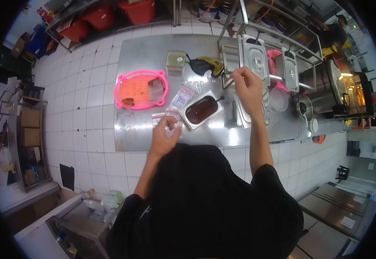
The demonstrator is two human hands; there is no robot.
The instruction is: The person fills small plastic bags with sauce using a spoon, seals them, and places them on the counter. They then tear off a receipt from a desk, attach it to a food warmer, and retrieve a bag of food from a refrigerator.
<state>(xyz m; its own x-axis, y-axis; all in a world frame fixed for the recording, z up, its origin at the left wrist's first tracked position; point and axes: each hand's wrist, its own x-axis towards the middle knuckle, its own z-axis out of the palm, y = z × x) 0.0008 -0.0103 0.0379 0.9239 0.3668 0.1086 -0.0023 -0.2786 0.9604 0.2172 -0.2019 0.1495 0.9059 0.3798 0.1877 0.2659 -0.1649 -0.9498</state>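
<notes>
My left hand [165, 137] is closed with fingertips pinched on a clear zip bag [157, 115] at the table's near edge. Right beside it stands a steel pan [191, 125] of dark brown sauce [201, 110], with a black handle end [221, 98] at its right rim. Flat zip bags, one with a blue and red print [181, 98], lie behind that hand. My right hand [247, 86] is raised and closed in front of the lidded steel pans [256, 58]; whatever its fingers hold is too small to name.
A pink basket [165, 93] with wrapped pieces sits left on the steel table [129, 54]. Behind the sauce are a square tub [176, 61] and a black-yellow cloth item [205, 66]. A metal rack [235, 41] and large cooker [326, 86] stand right. Another person [337, 36] is far right.
</notes>
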